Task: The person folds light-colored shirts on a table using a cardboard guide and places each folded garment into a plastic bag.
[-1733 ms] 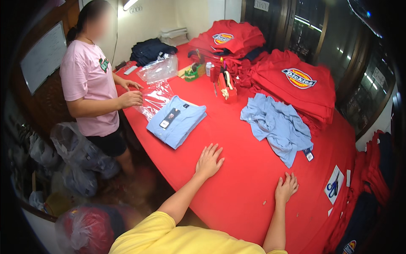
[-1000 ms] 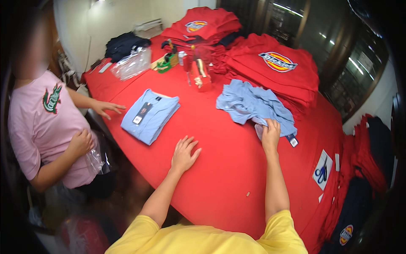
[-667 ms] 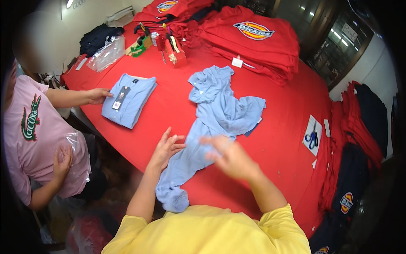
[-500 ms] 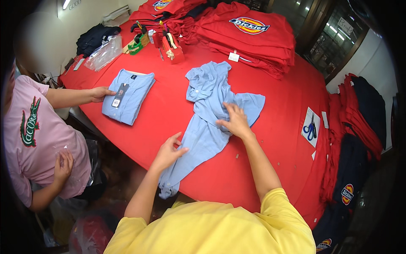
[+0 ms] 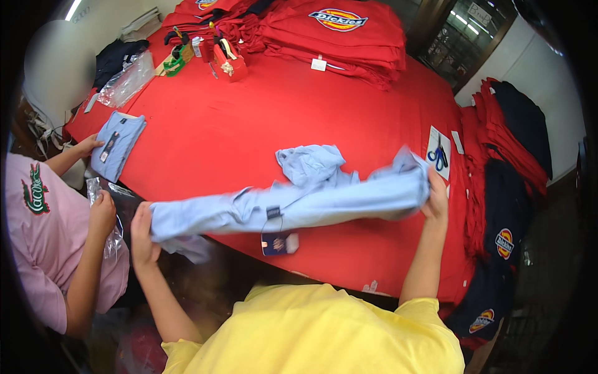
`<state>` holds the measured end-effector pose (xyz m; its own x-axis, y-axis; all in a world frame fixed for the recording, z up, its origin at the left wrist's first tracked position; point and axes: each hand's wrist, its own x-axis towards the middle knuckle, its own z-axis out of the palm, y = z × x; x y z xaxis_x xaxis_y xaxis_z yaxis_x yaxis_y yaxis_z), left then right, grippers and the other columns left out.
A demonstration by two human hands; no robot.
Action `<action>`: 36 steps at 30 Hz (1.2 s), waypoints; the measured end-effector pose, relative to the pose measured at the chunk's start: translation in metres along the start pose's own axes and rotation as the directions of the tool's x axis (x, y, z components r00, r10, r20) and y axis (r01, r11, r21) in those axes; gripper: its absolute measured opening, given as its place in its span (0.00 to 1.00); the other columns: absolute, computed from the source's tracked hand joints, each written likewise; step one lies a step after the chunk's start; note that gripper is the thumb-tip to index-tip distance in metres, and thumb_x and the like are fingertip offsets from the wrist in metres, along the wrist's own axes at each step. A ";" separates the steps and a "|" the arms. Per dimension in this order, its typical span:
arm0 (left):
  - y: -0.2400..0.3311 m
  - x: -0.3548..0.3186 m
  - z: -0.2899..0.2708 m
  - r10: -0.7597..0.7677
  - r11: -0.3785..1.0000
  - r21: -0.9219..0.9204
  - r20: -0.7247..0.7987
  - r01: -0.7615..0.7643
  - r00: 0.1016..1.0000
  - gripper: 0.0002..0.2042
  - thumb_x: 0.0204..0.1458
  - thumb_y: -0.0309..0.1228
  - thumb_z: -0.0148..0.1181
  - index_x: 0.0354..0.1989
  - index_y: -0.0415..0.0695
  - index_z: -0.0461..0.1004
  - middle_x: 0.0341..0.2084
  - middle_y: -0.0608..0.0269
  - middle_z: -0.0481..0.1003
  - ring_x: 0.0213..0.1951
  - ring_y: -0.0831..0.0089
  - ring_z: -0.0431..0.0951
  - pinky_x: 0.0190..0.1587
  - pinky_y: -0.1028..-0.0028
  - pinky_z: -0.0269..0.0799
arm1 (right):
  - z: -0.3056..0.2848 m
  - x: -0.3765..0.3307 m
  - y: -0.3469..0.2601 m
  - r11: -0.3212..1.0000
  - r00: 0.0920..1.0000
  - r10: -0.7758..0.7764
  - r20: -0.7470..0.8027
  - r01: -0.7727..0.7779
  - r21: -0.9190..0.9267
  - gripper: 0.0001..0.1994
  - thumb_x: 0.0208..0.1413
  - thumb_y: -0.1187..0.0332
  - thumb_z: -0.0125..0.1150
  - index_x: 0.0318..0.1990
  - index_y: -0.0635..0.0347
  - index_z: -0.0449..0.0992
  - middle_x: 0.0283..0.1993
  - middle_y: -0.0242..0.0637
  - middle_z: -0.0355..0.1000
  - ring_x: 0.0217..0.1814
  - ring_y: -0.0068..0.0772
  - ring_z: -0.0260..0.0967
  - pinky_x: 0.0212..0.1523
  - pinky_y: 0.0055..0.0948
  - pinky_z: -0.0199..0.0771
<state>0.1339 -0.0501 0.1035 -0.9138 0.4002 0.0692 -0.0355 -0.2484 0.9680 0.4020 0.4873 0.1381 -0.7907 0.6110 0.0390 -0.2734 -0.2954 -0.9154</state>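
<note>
A light blue shirt point(image 5: 330, 206) is stretched sideways between my hands above the near part of the red table. Its left end is gripped by my left hand point(image 5: 144, 240), out past the table's edge. My right hand point(image 5: 437, 196) holds the other end, over the table's right part. A dark label shows at the shirt's middle, and a dark hang tag point(image 5: 273, 244) dangles below it. Part of the shirt lies crumpled behind the stretched band. Motion blurs the cloth, and it hides some of my fingers.
At left, a person in a pink top holds a folded blue shirt point(image 5: 117, 146) and a clear plastic bag point(image 5: 113, 243). Stacked red garments point(image 5: 349, 47) stand at the back, beside a red tape dispenser point(image 5: 230, 65). Blue scissors point(image 5: 439, 156) and hanging garments point(image 5: 498, 249) are at right.
Both my hands have taken hold of the blue shirt and spread apart, lifting and stretching it. The co-worker has drawn the folded shirt leftward and now holds a plastic bag.
</note>
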 end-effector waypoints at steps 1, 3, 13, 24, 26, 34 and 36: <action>0.024 -0.012 0.000 0.032 0.996 -0.081 0.132 -0.021 0.991 0.16 0.54 0.35 0.62 0.44 0.39 0.66 0.38 0.63 0.72 0.42 0.76 0.74 0.45 0.75 0.69 | 0.009 -0.029 -0.018 0.999 0.995 -0.003 0.101 -0.003 0.054 0.24 0.63 0.53 0.55 0.54 0.69 0.70 0.50 0.46 0.74 0.52 0.33 0.73 0.55 0.38 0.71; 0.071 -0.025 0.000 0.082 0.963 0.210 0.377 -0.172 0.922 0.24 0.49 0.36 0.69 0.47 0.39 0.63 0.39 0.63 0.71 0.43 0.76 0.74 0.46 0.75 0.69 | 0.033 -0.062 -0.035 0.792 0.878 -0.159 0.452 -0.160 0.589 0.16 0.56 0.52 0.64 0.41 0.55 0.77 0.39 0.31 0.77 0.38 0.28 0.75 0.46 0.40 0.74; -0.043 0.145 -0.035 -0.287 0.525 0.835 -0.007 0.164 0.958 0.29 0.62 0.53 0.46 0.27 0.35 0.75 0.22 0.60 0.71 0.27 0.72 0.68 0.28 0.68 0.64 | -0.023 0.002 0.032 0.833 0.889 -0.036 -0.456 -0.225 -0.505 0.38 0.57 0.33 0.47 0.50 0.66 0.74 0.38 0.34 0.74 0.37 0.25 0.68 0.39 0.28 0.68; -0.088 0.060 0.005 0.078 0.183 0.953 0.229 -0.240 0.970 0.22 0.51 0.40 0.63 0.46 0.34 0.71 0.40 0.45 0.71 0.43 0.47 0.70 0.51 0.57 0.67 | 0.011 -0.006 0.114 0.458 0.923 -0.381 -0.057 0.135 -0.879 0.13 0.62 0.68 0.52 0.49 0.65 0.77 0.42 0.40 0.74 0.37 0.24 0.72 0.33 0.24 0.73; -0.096 0.078 -0.004 -0.102 0.392 0.909 0.192 -0.138 0.976 0.20 0.55 0.39 0.59 0.48 0.34 0.71 0.38 0.49 0.74 0.41 0.51 0.73 0.48 0.60 0.69 | 0.017 0.041 0.140 0.406 0.900 -0.436 0.017 0.213 -0.889 0.14 0.61 0.71 0.52 0.51 0.66 0.75 0.49 0.43 0.73 0.39 0.28 0.73 0.37 0.27 0.75; 0.008 0.034 -0.037 -0.058 0.831 -0.543 0.135 0.123 0.989 0.20 0.64 0.42 0.47 0.56 0.40 0.68 0.39 0.56 0.78 0.39 0.66 0.79 0.44 0.65 0.75 | 0.141 0.075 0.113 0.436 0.787 0.590 0.181 -0.122 -0.892 0.15 0.51 0.66 0.66 0.44 0.64 0.76 0.33 0.34 0.73 0.34 0.24 0.70 0.36 0.26 0.71; 0.024 0.040 -0.043 0.262 0.738 -0.674 0.229 -0.041 0.938 0.22 0.63 0.46 0.47 0.55 0.41 0.66 0.37 0.58 0.76 0.41 0.65 0.78 0.46 0.66 0.74 | 0.143 0.058 0.066 0.669 0.767 0.466 0.442 0.021 -0.743 0.09 0.50 0.69 0.66 0.37 0.60 0.75 0.31 0.27 0.69 0.33 0.20 0.67 0.33 0.22 0.67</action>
<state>0.0796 -0.0780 0.1195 -0.7736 0.5120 0.3734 -0.2610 -0.7944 0.5485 0.2598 0.3977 0.1370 -0.9756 0.0068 -0.2193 0.2069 0.3610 -0.9093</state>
